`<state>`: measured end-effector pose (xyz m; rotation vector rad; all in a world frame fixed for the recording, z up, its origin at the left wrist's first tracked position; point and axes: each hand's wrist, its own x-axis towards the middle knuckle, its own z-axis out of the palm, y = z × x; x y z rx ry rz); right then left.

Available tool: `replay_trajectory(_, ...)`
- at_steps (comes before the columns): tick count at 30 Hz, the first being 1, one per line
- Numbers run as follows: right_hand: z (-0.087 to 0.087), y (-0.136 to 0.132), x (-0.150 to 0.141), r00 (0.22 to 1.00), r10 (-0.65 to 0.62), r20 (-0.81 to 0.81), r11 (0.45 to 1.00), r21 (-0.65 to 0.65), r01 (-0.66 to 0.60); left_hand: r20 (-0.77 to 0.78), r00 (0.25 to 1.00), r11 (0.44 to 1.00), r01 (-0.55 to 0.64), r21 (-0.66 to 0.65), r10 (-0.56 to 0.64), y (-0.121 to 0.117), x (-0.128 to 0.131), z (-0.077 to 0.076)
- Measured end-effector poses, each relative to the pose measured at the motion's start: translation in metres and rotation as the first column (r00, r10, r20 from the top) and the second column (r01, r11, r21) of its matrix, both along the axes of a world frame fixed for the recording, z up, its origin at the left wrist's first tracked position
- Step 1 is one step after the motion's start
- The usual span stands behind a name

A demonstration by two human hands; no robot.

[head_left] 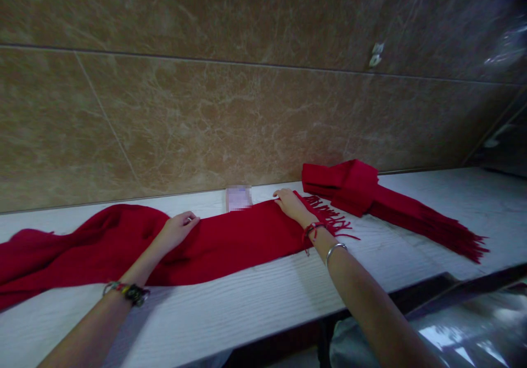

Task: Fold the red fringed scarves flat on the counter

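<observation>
A long red scarf (pixel 242 233) lies stretched along the white table, smooth in the middle and bunched into folds toward the left. My left hand (pixel 180 229) is closed at its upper edge, where the folds meet the flat part; a ring shows on one finger. Near the fringed right end, my right hand (pixel 293 207) has its fingers bent over the upper edge, thumb close to them. The fringe (pixel 333 214) spreads out just beyond my right wrist. What lies under my fingers is hidden.
A second red scarf (pixel 356 187), folded and wrapped with its fringed tail to the right, rests beside the wall. A small pale card or packet (pixel 237 199), partly blurred, lies behind the first scarf. The brown tiled wall (pixel 230 121) bounds the white table (pixel 230 307); shiny plastic (pixel 473 329) is at lower right.
</observation>
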<state>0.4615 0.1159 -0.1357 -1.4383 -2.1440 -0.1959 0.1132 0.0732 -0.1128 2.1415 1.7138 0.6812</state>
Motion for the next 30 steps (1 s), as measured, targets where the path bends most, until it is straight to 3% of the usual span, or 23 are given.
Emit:
replay_trajectory(3, 0.000, -0.001, 0.000, 0.999, -0.033, 0.014, 0.999, 0.023, 0.032, -0.185, 0.982, 0.997, -0.019, 0.080, 0.034, 0.009, -0.004, -0.010)
replay_trajectory(7, 0.014, -0.019, -0.008, 1.000, -0.028, -0.004, 0.997, 0.070, 0.028, -0.271, 0.962, 0.982, 0.044, 0.182, 0.007, 0.010, -0.003, -0.011)
replay_trajectory(10, 0.032, -0.050, -0.025, 0.983, 0.181, -0.022, 0.982, 0.064, -0.179, -0.324, 0.946, 0.925, 0.127, 0.357, -0.005, -0.002, 0.001, 0.000)
replay_trajectory(13, 0.047, -0.089, -0.042, 0.833, 0.544, 0.094, 0.834, -0.167, -0.526, -0.380, 0.911, 0.864, 0.318, 0.390, -0.163, -0.027, 0.011, 0.015)
replay_trajectory(15, 0.052, -0.111, -0.047, 0.750, 0.642, 0.158, 0.753, -0.311, -0.579, -0.418, 0.835, 0.830, 0.489, 0.267, -0.357, -0.046, 0.022, 0.023)
replay_trajectory(16, 0.052, -0.119, -0.047, 0.733, 0.654, 0.188, 0.740, -0.358, -0.569, -0.435, 0.784, 0.806, 0.561, 0.190, -0.443, -0.055, 0.028, 0.025)
replay_trajectory(18, 0.050, -0.130, -0.045, 0.736, 0.636, 0.234, 0.753, -0.396, -0.525, -0.473, 0.689, 0.755, 0.652, 0.074, -0.549, -0.068, 0.041, 0.026)
replay_trajectory(21, 0.042, -0.136, -0.038, 0.776, 0.565, 0.281, 0.815, -0.339, -0.471, -0.541, 0.618, 0.717, 0.696, 0.039, -0.571, -0.076, 0.053, 0.020)
replay_trajectory(27, 0.025, -0.135, -0.034, 0.758, 0.519, 0.395, 0.855, -0.217, -0.472, -0.579, 0.627, 0.750, 0.661, 0.040, -0.521, -0.067, 0.054, 0.007)
replay_trajectory(30, 0.019, -0.131, -0.035, 0.795, 0.472, 0.380, 0.881, -0.177, -0.439, -0.555, 0.665, 0.768, 0.636, 0.070, -0.500, -0.067, 0.055, 0.005)
